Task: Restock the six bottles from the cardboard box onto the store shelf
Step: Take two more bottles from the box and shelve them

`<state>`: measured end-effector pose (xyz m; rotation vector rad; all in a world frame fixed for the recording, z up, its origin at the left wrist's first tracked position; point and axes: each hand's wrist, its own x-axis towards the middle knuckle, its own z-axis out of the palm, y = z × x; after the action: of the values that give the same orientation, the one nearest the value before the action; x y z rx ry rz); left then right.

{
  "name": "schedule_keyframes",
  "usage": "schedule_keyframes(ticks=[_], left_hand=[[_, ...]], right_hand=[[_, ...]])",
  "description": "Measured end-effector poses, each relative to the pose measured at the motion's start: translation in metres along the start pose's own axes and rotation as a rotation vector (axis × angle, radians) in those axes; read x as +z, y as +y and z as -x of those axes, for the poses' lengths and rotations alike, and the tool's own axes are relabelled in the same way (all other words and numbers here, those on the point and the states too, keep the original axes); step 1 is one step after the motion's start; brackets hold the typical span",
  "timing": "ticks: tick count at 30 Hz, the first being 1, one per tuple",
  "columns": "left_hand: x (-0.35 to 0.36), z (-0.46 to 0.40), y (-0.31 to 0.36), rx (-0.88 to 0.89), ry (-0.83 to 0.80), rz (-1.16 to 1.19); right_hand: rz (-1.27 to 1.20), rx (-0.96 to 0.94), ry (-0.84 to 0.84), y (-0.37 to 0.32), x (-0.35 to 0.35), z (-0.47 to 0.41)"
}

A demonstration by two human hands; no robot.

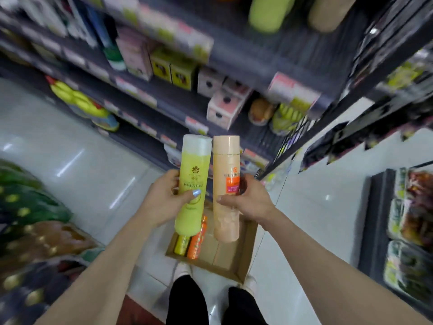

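Observation:
My left hand (164, 198) grips a tall yellow-green bottle (194, 165) with a clear cap. My right hand (250, 198) grips a tall peach bottle (226, 160) with an orange label. Both bottles are held upright, side by side, above the open cardboard box (236, 266) on the floor by my feet. In the box lie a small yellow bottle (181, 245) and an orange bottle (198, 242); the held bottles hide part of the box. The dark store shelf (178, 99) rises in front of me, blurred. On its top level stand a green bottle (269, 12) and a peach bottle (328, 12).
Boxed goods (222, 106) and yellow boxes (173, 71) fill the middle shelf levels. Green and yellow bottles (77, 99) sit low at the left. Packaged goods (35, 231) crowd the left edge and a rack of trays (410, 231) stands at the right. The floor is pale tile.

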<state>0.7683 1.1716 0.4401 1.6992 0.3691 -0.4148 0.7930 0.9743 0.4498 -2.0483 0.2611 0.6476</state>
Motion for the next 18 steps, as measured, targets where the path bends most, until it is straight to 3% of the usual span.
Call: schedule_keyframes(ticks=[10, 18], left_hand=[[-0.046, 0.052, 0.125, 0.262, 0.005, 0.023], [-0.039, 0.035, 0.218, 0.563, -0.021, 0.000]], right_hand=[[-0.042, -0.180, 0.079, -0.117, -0.064, 0.080], [-0.135, -0.359, 0.303, -0.180, -0.109, 0.088]])
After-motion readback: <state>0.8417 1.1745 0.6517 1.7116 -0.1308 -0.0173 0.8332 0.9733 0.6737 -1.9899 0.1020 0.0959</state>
